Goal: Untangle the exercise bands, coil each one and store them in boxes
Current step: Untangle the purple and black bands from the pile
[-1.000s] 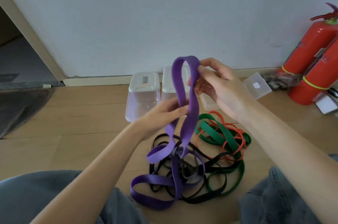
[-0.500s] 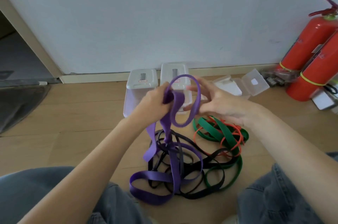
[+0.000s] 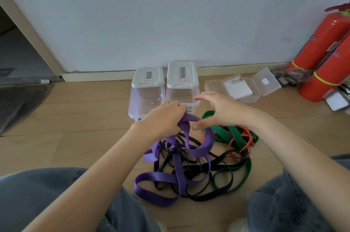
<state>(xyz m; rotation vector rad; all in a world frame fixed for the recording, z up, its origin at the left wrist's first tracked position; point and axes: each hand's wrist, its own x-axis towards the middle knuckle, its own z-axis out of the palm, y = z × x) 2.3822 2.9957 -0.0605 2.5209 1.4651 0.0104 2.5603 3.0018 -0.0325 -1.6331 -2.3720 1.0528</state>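
Band tangle fills the floor [image 3: 75, 118] between the knees: purple band [image 3: 203, 146] looped through black bands [image 3: 217, 167], green band [image 3: 235, 137] and orange band [image 3: 248, 138] heaped to the right. Left hand [image 3: 162, 120] and right hand [image 3: 221, 108] sit over the far edge of the pile, just before two lidded clear boxes [image 3: 147, 91] that block the way to the wall. Small open cases [image 3: 244, 87] stand right of those; red extinguishers [image 3: 325, 51] close off the far right. Bare boards lie open to the left
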